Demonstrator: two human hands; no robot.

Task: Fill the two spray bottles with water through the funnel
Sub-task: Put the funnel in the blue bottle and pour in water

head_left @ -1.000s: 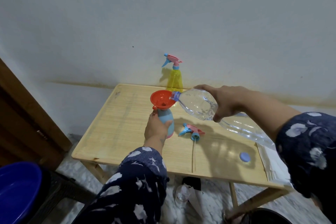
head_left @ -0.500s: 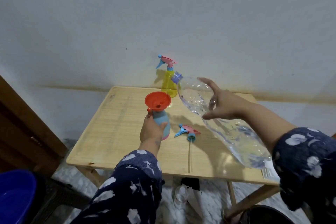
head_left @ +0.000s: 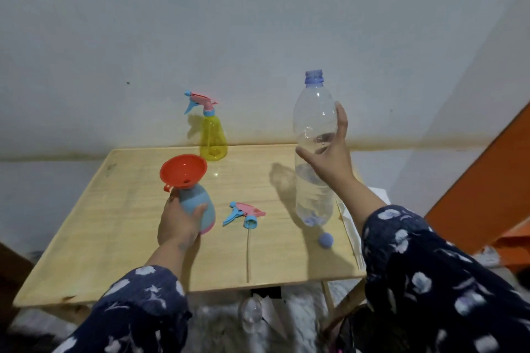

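My left hand [head_left: 178, 221] grips the blue spray bottle [head_left: 198, 206], which stands on the wooden table [head_left: 120, 226] with the red funnel [head_left: 183, 170] seated in its neck. Its pink and blue spray head [head_left: 243, 213] lies on the table just to the right, dip tube trailing toward me. My right hand [head_left: 329, 157] holds a tall clear water bottle [head_left: 314, 137] upright, uncapped, its base low over the table's right side, water in its lower half. The yellow spray bottle [head_left: 213, 137] stands at the table's back edge with its spray head on.
A blue bottle cap [head_left: 326, 239] lies near the table's front right. White paper [head_left: 372, 195] sticks out past the right edge. An orange surface [head_left: 487, 180] rises at the right. A clear bottle [head_left: 252, 314] lies on the floor under the table.
My right hand has swung the water bottle from a tilt over the funnel back to upright and moved it right, away from the funnel. My left hand stays on the blue bottle.
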